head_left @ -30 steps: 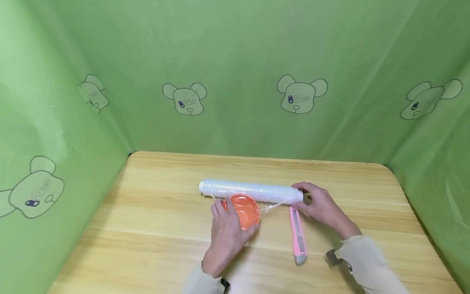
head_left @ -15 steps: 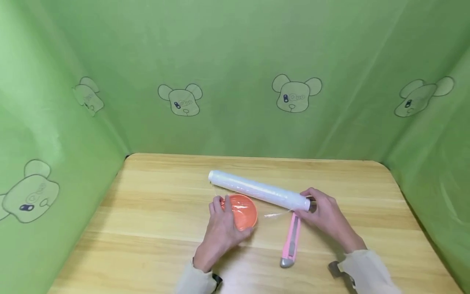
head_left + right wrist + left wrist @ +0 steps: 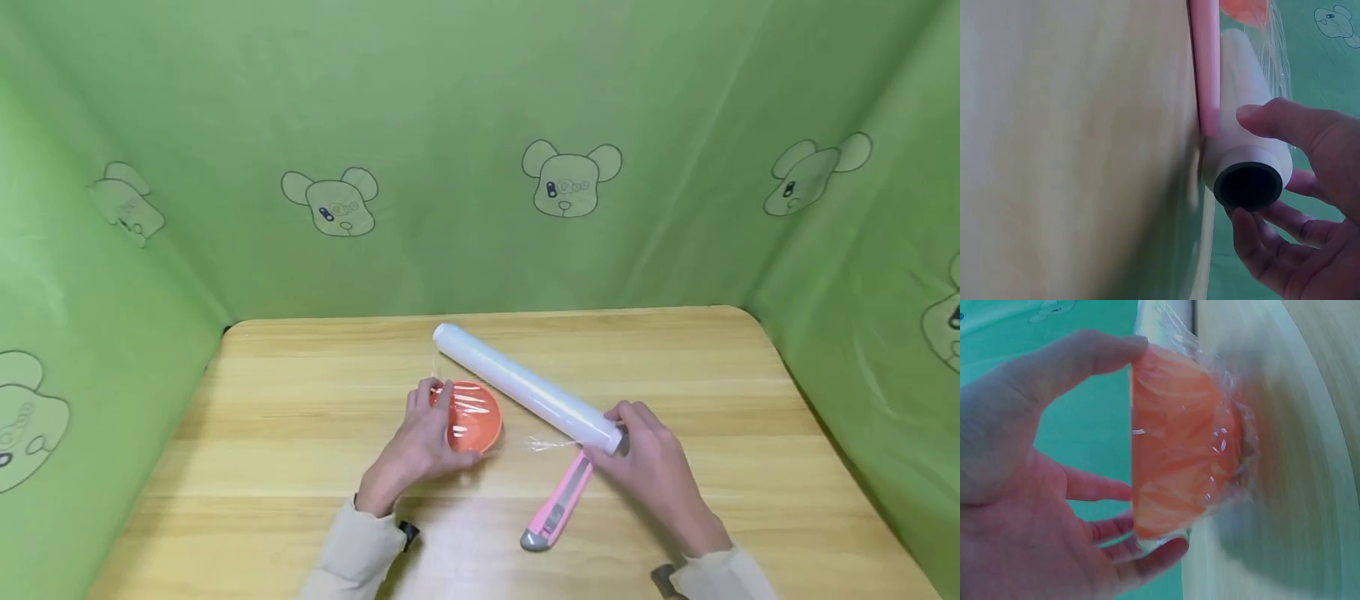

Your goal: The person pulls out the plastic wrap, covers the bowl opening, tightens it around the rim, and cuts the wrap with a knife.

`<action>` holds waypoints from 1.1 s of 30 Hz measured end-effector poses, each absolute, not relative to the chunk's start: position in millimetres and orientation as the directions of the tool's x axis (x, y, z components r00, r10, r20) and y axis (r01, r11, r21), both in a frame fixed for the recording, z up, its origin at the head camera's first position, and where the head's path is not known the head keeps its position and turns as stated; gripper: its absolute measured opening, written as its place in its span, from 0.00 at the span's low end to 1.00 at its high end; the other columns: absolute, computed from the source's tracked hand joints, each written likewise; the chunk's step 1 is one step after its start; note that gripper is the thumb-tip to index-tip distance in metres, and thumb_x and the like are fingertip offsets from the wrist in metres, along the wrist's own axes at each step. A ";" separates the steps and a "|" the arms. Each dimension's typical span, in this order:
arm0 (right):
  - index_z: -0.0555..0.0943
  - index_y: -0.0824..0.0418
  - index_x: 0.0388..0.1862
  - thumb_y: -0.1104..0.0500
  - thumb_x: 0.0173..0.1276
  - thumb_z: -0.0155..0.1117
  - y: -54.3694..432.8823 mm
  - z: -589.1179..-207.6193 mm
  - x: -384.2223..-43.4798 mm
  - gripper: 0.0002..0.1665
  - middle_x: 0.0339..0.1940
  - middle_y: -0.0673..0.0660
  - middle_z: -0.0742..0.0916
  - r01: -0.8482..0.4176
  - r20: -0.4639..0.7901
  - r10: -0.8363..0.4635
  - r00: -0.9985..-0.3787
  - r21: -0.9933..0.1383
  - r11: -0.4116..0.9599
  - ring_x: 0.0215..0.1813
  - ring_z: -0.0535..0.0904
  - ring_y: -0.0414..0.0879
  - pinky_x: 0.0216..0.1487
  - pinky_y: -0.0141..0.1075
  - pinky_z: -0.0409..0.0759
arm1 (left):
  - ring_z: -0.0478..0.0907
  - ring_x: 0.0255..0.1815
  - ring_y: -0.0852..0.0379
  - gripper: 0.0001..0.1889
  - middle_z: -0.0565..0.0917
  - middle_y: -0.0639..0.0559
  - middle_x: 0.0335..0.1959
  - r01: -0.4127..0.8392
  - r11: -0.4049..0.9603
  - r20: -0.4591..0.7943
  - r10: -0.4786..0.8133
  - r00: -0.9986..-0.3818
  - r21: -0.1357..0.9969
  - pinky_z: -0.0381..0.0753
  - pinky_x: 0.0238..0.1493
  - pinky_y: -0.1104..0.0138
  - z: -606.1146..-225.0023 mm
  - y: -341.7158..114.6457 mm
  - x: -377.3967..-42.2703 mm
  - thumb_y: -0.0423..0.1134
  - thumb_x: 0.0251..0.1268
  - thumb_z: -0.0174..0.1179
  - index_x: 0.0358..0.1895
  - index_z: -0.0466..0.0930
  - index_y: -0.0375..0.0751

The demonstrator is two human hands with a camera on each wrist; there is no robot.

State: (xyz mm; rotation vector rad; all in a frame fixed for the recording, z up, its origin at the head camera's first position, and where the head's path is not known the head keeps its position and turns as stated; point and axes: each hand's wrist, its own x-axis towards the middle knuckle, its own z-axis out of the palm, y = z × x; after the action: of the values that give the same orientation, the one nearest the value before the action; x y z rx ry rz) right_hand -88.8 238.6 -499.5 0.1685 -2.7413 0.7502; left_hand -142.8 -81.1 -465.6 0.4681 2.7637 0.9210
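An orange bowl (image 3: 476,417) stands on the table with clear plastic wrap stretched over its top and bunched around its side. My left hand (image 3: 427,437) grips the bowl by its rim, thumb and fingers on opposite edges, as the left wrist view shows. A white roll of cling film (image 3: 525,385) lies slantwise behind the bowl, and my right hand (image 3: 648,458) holds its near right end. In the right wrist view the thumb is on top of the roll (image 3: 1250,128), fingers beneath its hollow core. A strand of film (image 3: 553,444) trails off the roll towards the bowl.
A pink utility knife (image 3: 558,504) with a grey end lies on the table, its far tip by the right end of the roll. Green sheeting (image 3: 450,250) printed with bear heads walls in the wooden table (image 3: 300,467) at the back and sides.
The roll has swung round, its left end moving away and its right end coming nearer with my right hand. The knife has turned, and the left hand still holds the bowl.
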 end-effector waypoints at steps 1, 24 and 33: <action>0.80 0.62 0.46 0.54 0.49 0.86 237.3 -499.9 -88.7 0.30 0.40 0.56 0.83 -0.192 0.323 -0.034 -0.946 -0.471 0.861 0.37 0.81 0.52 0.36 0.46 0.85 | 0.57 0.73 0.40 0.58 0.58 0.35 0.75 0.234 0.758 -0.084 0.355 -0.931 0.609 0.76 0.68 0.52 -465.1 -81.9 -142.9 0.46 0.47 0.82 0.79 0.56 0.29; 0.76 0.67 0.62 0.56 0.55 0.82 236.7 -485.1 -91.8 0.38 0.53 0.65 0.85 -0.121 0.149 -0.045 -0.988 -0.555 0.823 0.49 0.82 0.57 0.50 0.56 0.85 | 0.79 0.58 0.37 0.25 0.74 0.25 0.63 -0.226 0.137 -0.254 0.247 -0.935 0.965 0.84 0.58 0.48 -483.3 -117.0 -144.1 0.33 0.83 0.44 0.75 0.57 0.21; 0.79 0.66 0.59 0.53 0.57 0.80 228.4 -485.7 -79.6 0.34 0.47 0.58 0.84 -0.089 0.149 -0.006 -0.989 -0.556 0.827 0.44 0.80 0.53 0.43 0.49 0.85 | 0.85 0.38 0.50 0.21 0.81 0.28 0.52 -0.291 0.046 -0.293 0.261 -0.920 0.956 0.90 0.41 0.58 -490.2 -117.9 -155.3 0.26 0.79 0.44 0.69 0.67 0.20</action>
State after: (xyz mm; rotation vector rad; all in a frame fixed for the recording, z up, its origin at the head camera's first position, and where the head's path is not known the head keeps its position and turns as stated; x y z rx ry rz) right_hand -79.6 228.4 -485.7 0.0748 -2.8667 0.8822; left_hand -155.3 -117.9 -490.2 -0.0300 1.9428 1.9307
